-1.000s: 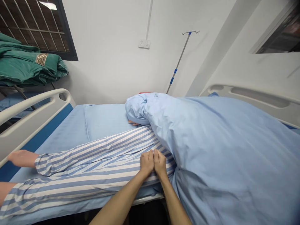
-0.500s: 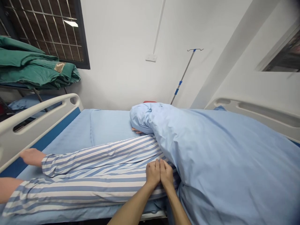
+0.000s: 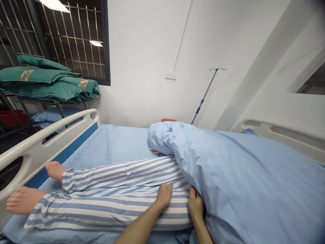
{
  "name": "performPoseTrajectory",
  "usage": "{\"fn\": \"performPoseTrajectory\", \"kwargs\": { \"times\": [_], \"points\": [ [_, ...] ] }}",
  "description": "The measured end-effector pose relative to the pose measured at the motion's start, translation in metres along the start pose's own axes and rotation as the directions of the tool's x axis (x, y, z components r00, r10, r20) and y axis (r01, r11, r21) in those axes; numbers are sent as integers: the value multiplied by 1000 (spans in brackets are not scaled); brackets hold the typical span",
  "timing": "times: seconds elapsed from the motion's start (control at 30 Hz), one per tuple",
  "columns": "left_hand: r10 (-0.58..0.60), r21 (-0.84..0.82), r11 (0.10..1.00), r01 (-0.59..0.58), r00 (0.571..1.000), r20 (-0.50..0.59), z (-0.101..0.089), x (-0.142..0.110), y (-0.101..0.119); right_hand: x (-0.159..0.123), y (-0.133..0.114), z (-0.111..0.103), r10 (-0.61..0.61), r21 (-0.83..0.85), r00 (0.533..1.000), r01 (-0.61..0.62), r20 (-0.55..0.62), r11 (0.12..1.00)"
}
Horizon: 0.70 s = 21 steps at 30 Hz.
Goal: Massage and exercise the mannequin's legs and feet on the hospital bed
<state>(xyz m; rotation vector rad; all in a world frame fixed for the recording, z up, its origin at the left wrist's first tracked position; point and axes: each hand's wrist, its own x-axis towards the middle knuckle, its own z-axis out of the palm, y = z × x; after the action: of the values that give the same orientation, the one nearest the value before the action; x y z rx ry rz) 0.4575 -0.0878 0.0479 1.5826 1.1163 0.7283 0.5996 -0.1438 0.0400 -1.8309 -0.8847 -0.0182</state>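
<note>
My left hand [image 3: 164,196] is curled into a fist on the upper thigh of blue-and-white striped trousers [image 3: 109,205]. To its right, my right hand [image 3: 196,204] is closed at the trousers' upper end, against the edge of a light blue quilt [image 3: 241,176]. The undersides of both hands' fingers are hidden, so I cannot see whether cloth is pinched in them. The trousers are on a figure lying on the bed, with bare feet [image 3: 25,200] at the left. The quilt covers the figure's upper part, and a few fingertips [image 3: 154,150] of the figure show beneath it.
A light blue sheet [image 3: 127,140] covers the bed. Pale end boards stand at the left [image 3: 68,132] and right [image 3: 294,134]. Behind the bed are a drip stand [image 3: 209,84] and a wall socket [image 3: 171,76]. Folded green bedding [image 3: 58,83] lies beyond the left board.
My two fists, side by side before, have come apart: the right hand is now over at the quilt's edge, the left stays on the trousers. The view has shifted up and left.
</note>
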Motion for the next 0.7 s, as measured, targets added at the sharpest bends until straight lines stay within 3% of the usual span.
{"fn": "performPoseTrajectory", "kwargs": {
  "times": [0.07,0.13,0.27,0.37,0.43,0.5,0.6,0.7],
  "points": [
    [9,53,999,-7,1000,-26,-49,-3,-21,0,-2,-1,34,-4,999,-34,8,999],
    [25,144,989,-15,997,-69,-114,-14,-48,-1,-3,-1,64,-8,997,-64,32,998],
    [-6,344,934,93,969,-247,-255,-56,-101,-1,-3,2,97,-30,994,-95,54,995],
    [12,416,896,157,927,-374,-338,-90,-125,0,-6,2,96,-47,995,-94,39,994],
    [2,381,904,195,888,-459,-371,-106,-129,0,-10,1,110,-72,993,-107,33,992],
    [-46,267,940,212,854,-519,-389,-116,-126,-1,-17,-1,111,-95,993,-107,30,990],
    [-39,171,975,142,867,-496,-397,-123,-118,-2,-28,-2,91,-123,996,-88,24,989],
    [21,263,955,136,855,-518,-401,-129,-122,0,-35,-2,84,-177,996,-80,10,981]
  ]
}}
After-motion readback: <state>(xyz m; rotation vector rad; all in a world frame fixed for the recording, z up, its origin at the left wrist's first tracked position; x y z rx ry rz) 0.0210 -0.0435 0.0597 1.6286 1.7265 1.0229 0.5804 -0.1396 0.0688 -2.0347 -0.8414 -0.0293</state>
